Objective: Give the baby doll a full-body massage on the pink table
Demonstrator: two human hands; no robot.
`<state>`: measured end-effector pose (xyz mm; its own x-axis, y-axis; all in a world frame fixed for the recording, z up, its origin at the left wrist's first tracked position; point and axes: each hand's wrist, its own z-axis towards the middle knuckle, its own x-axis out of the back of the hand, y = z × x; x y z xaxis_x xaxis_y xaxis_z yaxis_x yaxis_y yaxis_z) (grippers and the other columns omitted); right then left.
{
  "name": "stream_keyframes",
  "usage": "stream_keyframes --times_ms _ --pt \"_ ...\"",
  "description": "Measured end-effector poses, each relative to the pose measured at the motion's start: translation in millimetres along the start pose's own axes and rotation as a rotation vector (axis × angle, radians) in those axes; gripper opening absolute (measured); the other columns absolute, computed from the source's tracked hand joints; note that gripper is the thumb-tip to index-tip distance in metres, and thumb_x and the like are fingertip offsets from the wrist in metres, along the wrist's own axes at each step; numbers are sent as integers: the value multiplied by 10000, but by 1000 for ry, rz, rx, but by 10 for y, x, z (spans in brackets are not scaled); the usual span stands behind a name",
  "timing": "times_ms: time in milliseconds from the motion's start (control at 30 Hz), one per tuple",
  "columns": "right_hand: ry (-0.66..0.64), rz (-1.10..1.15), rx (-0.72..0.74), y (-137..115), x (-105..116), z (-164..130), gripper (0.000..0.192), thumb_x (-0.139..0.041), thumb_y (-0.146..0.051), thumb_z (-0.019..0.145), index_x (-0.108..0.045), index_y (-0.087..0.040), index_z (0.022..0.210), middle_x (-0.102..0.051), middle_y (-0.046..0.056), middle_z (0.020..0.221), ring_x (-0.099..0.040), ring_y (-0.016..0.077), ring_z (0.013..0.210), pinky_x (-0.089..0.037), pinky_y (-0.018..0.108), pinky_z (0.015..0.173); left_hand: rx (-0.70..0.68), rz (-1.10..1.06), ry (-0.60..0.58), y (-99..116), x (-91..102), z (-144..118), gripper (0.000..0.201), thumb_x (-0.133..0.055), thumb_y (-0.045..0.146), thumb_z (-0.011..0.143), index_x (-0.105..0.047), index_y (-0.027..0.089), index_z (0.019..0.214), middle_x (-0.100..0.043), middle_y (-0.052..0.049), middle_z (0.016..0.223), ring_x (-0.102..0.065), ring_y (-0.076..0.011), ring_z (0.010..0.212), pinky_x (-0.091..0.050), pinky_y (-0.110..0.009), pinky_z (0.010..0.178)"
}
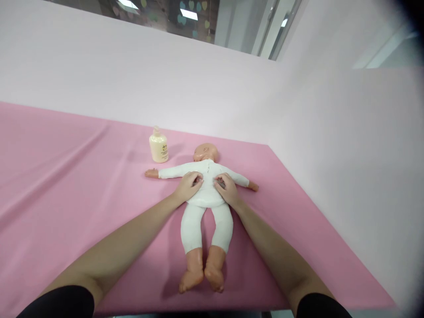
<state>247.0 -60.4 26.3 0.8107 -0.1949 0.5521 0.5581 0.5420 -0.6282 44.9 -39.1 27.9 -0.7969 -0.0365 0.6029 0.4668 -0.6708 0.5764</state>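
Pressing two hands, left point(189, 185) and right point(226, 187), on one doll point(207, 194); one bottle point(158, 145).

We see a baby doll point(206, 194) lying face up on the pink worktop point(66, 176), nearer its right edge, head toward the far edge and bare feet toward the near one. It wears a white suit, arms spread wide, legs straight together.

Both arms extend forward, forearms bare, dark sleeves at the upper arms, converging toward the centre. Left hand point(189, 184): palm down, fingers curled inward, fingertips tucked under. Right hand point(226, 187): palm down, fingers likewise bent, knuckles raised. The two hands sit near each other, not touching, wrists roughly straight.
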Motion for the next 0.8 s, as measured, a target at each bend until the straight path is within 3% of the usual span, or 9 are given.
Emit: stream_keyframes --times_ms 333,567,800 --pt "-22 15 -62 12 -10 8 136 -520 -204 782 -595 -207 895 -557 26 873 -516 158 783 -446 315 757 4 59 26 -34 -16 -20 152 -457 146 805 -584 198 871 -573 -35 937 -495 -188 930 -366 -360 894" --pt "-16 -4 -96 2 -3 -11 237 -508 -233 787 -578 -213 1013 -517 18 836 -484 154 732 -438 298 706 3 25 30 -68 -21 -14 152 -456 158 808 -561 190 913 -586 -43 970 -508 -191 956 -383 -359 906" --pt "-38 31 -136 57 -18 -12 286 -481 -283 811 -574 -227 1076 -419 -31 658 -428 137 611 -401 271 601 42 37 37 -96 -45 -13 390 -452 189 823 -473 161 1211 -582 -55 978 -507 -199 943 -384 -377 912"
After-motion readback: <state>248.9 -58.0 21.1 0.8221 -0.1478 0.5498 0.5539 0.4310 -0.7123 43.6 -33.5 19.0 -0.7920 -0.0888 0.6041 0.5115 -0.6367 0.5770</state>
